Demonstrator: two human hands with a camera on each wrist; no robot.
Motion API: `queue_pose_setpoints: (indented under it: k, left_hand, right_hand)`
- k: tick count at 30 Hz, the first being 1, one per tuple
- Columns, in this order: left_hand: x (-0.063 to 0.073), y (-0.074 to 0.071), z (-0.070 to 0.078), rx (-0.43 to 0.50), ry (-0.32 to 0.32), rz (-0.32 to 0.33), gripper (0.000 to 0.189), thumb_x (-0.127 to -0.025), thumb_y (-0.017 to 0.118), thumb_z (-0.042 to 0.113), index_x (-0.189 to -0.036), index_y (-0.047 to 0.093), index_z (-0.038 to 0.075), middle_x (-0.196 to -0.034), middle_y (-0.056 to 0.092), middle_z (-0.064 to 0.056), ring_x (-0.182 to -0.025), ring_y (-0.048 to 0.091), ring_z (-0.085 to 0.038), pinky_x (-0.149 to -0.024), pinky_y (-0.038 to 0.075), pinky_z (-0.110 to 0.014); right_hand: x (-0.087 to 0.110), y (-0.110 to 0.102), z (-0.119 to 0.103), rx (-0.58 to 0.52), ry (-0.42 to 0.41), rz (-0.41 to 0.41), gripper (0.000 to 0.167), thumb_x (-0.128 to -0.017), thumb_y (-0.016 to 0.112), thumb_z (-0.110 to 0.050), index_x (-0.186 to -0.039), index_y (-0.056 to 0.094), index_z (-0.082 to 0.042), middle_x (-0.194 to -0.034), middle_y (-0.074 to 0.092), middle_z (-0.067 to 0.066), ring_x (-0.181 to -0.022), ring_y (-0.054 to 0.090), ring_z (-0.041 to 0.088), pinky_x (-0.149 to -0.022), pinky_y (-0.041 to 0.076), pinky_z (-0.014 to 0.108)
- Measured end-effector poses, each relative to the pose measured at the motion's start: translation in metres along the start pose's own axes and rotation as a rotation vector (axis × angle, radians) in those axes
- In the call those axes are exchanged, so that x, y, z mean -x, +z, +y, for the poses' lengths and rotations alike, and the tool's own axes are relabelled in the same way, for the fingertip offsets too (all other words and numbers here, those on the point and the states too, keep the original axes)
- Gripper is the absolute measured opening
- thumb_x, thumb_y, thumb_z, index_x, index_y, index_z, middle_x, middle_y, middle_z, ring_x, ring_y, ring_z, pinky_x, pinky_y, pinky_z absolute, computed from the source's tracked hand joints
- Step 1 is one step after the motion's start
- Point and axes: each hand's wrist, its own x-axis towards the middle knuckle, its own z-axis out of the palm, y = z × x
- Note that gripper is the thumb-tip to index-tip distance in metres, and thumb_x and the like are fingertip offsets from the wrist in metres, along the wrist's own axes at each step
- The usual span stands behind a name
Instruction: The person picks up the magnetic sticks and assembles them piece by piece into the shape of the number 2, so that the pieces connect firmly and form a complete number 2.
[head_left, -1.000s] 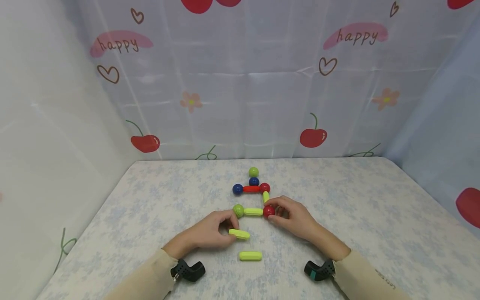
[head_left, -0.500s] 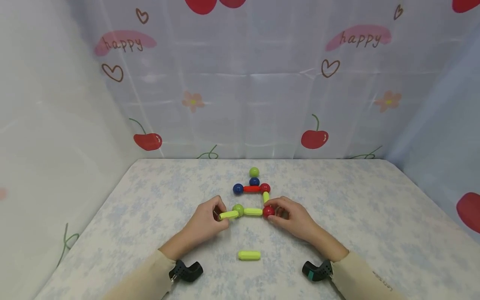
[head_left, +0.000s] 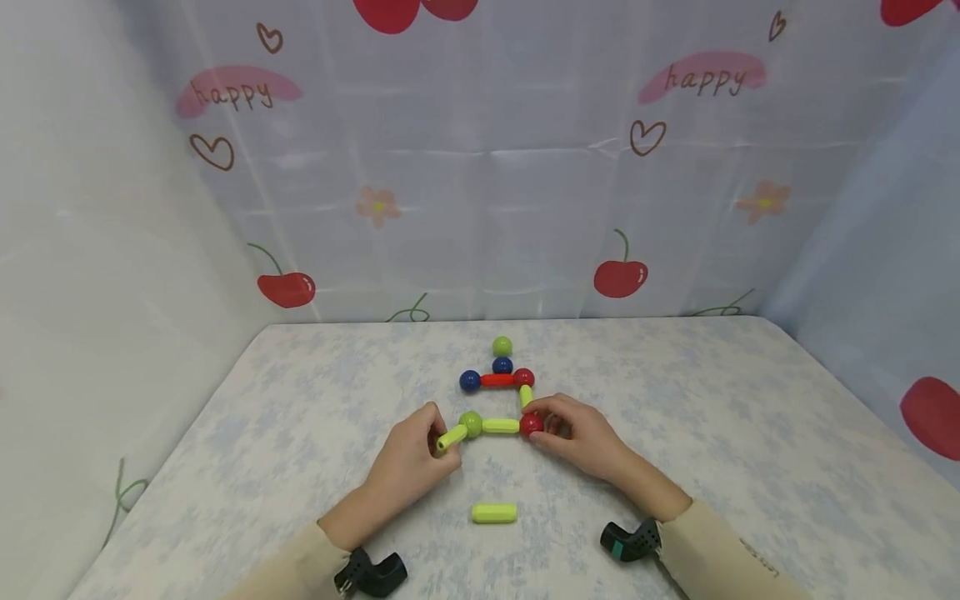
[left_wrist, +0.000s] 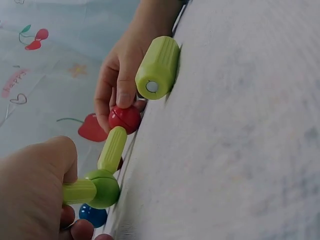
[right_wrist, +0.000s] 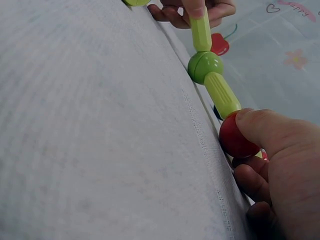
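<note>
My left hand [head_left: 411, 454] pinches a yellow-green magnetic rod [head_left: 452, 437], its far end against the green ball [head_left: 471, 424]. From that ball a second yellow-green rod [head_left: 500, 426] runs right to a red ball [head_left: 531, 425], which my right hand [head_left: 581, 437] pinches between thumb and fingers. In the right wrist view the thumb presses on the red ball [right_wrist: 237, 136]. Behind it, another yellow-green rod [head_left: 527, 396] leads back to a further red ball [head_left: 524, 378], joined by a red rod [head_left: 497, 381] to a blue ball [head_left: 470, 381].
A loose yellow-green rod [head_left: 494, 513] lies on the table [head_left: 300, 400] between my forearms. Behind the red rod sit another blue ball [head_left: 502, 365] and, farther back, a green ball [head_left: 502, 346]. A printed curtain [head_left: 487, 233] hangs along the table's back edge.
My left hand has moved back and left with its rod, turned it, and brought its end to the green ball. The right hand stays on the red ball.
</note>
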Motion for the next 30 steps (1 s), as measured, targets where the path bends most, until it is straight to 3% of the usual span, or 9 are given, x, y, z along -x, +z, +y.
queue_pose_setpoints:
  k: [6, 14, 22, 30]
  left_hand:
    - [-0.0016, 0.0034, -0.0074, -0.002, 0.06, -0.039, 0.028, -0.082, 0.077, 0.018, -0.089, 0.049, 0.02, -0.067, 0.05, 0.01, -0.056, 0.042, -0.001, -0.052, 0.035, -0.019]
    - [-0.0017, 0.0055, -0.008, 0.013, 0.041, -0.13, 0.031, -0.084, 0.081, 0.032, -0.097, 0.054, 0.024, -0.073, 0.056, 0.011, -0.059, 0.046, -0.001, -0.055, 0.038, -0.019]
    - [-0.0016, 0.0061, -0.0098, 0.057, 0.109, -0.175, 0.03, -0.084, 0.081, 0.031, -0.1, 0.055, 0.025, -0.08, 0.06, 0.013, -0.061, 0.048, 0.001, -0.056, 0.041, -0.019]
    - [-0.0036, 0.0068, -0.0116, 0.014, 0.161, -0.218, 0.03, -0.085, 0.079, 0.034, -0.11, 0.063, 0.029, -0.08, 0.059, 0.018, -0.059, 0.046, 0.003, -0.054, 0.04, -0.019]
  right_hand:
    - [-0.0017, -0.0003, -0.0011, 0.01, 0.005, 0.005, 0.033, -0.091, 0.075, -0.025, -0.123, 0.067, -0.024, -0.104, 0.064, -0.01, -0.081, 0.057, 0.004, -0.072, 0.049, 0.023]
    - [-0.0009, 0.0011, 0.0001, 0.01, 0.022, -0.001, 0.033, -0.09, 0.075, -0.024, -0.123, 0.067, -0.025, -0.104, 0.064, -0.01, -0.082, 0.057, 0.004, -0.071, 0.049, 0.022]
    - [0.0, 0.0016, 0.0002, 0.015, 0.021, 0.007, 0.032, -0.091, 0.075, -0.024, -0.122, 0.067, -0.026, -0.103, 0.064, -0.01, -0.081, 0.057, 0.005, -0.071, 0.049, 0.022]
    - [-0.0006, 0.0013, 0.0011, 0.016, 0.019, 0.008, 0.032, -0.091, 0.074, -0.022, -0.123, 0.067, -0.025, -0.102, 0.064, -0.01, -0.081, 0.057, 0.004, -0.069, 0.049, 0.022]
